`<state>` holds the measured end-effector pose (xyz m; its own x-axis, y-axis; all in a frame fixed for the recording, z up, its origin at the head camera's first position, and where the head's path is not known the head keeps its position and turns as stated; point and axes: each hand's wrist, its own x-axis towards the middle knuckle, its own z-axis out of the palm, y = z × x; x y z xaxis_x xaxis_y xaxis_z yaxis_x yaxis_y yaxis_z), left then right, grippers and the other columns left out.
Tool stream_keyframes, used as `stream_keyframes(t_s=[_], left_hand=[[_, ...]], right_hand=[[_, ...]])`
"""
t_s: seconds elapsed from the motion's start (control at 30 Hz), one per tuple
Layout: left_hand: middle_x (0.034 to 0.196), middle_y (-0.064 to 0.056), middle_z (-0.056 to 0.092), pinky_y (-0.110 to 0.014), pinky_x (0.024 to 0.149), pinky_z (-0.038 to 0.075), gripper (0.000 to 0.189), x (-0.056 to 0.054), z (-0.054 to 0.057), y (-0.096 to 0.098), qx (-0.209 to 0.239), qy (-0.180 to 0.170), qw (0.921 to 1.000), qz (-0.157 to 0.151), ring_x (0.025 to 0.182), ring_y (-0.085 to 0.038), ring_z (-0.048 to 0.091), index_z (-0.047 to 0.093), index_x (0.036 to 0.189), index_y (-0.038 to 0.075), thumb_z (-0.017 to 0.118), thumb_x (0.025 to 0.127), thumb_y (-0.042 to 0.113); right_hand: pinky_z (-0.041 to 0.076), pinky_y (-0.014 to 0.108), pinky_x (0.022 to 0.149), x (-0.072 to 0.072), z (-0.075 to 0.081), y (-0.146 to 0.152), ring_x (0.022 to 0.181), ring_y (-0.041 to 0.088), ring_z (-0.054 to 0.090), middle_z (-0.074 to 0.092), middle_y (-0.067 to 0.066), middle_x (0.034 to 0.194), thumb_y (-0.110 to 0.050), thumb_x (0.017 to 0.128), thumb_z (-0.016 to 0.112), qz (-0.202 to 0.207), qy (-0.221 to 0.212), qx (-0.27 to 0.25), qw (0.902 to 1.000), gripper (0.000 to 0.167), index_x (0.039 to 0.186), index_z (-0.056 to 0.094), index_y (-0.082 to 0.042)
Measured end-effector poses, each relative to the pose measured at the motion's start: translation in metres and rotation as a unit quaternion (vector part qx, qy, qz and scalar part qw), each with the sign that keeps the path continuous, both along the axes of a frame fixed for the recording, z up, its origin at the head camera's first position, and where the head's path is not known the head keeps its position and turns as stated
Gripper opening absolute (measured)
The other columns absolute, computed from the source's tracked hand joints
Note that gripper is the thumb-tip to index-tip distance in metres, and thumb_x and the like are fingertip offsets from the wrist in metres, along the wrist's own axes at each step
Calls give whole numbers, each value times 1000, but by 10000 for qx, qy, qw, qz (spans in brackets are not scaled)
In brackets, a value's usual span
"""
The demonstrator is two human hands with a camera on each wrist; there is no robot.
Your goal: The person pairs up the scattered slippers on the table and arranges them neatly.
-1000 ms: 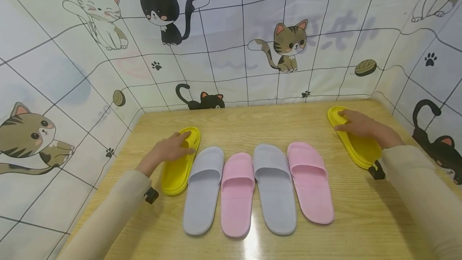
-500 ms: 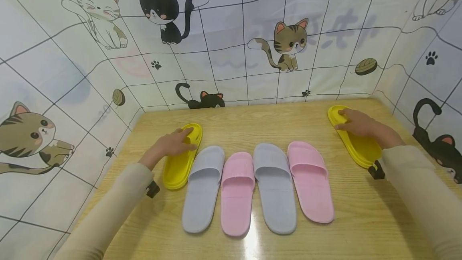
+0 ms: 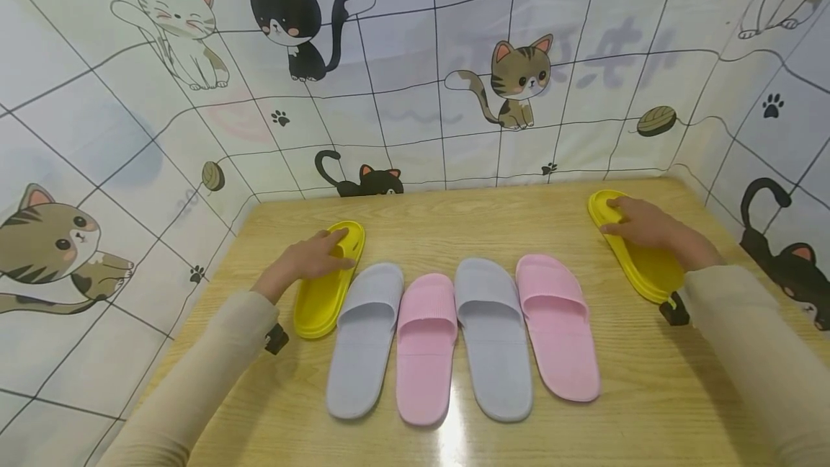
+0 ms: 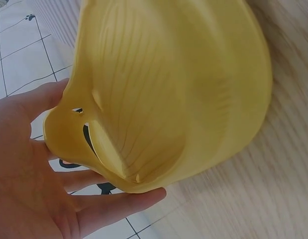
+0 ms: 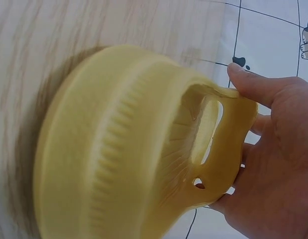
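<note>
My left hand (image 3: 313, 256) holds a yellow slipper (image 3: 316, 308) by its strap, at the left end of the row of slippers. In the left wrist view, the thumb and fingers spread round the outside of the slotted yellow strap (image 4: 64, 132). A second yellow slipper (image 3: 648, 269) lies slanted at the far right of the table, with my right hand (image 3: 648, 224) over its strap. From the right wrist, the thumb and fingers grip the cut-out strap (image 5: 228, 134) from its edges. The left yellow slipper lies close beside a grey slipper (image 3: 362, 352).
A pink slipper (image 3: 426, 373), another grey slipper (image 3: 498, 359) and another pink slipper (image 3: 560, 341) continue the row, toes to the back. All lie on a wooden table (image 3: 480, 222). A cat-print cloth (image 3: 415, 42) rises behind and along both sides.
My left hand has shifted the left yellow slipper a little toward the back of the table and slightly right. The right hand and its slipper stay put.
</note>
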<state>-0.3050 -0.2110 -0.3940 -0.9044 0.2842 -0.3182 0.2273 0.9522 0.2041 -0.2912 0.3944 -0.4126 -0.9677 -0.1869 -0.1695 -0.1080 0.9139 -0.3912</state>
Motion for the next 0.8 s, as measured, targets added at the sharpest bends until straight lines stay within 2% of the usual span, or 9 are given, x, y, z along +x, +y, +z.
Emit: stream_keyframes(t_s=[0.47,0.8], left_hand=[[167,-30,23,-77,113,30,82,0,-1,0,14,-31,10000,48,144,-58,38,22,166,15,52,101,54],[167,-29,24,-77,112,31,82,-1,-2,1,-61,-10,9999,96,141,-59,41,22,166,17,53,100,55]], right_hand=[[17,76,118,-2,-1,1,142,65,21,25,47,153,-28,106,56,77,45,7,10000,73,150,27,21],[18,76,118,-1,-3,0,142,65,21,25,46,154,-29,106,55,-10,97,112,9999,72,151,27,21]])
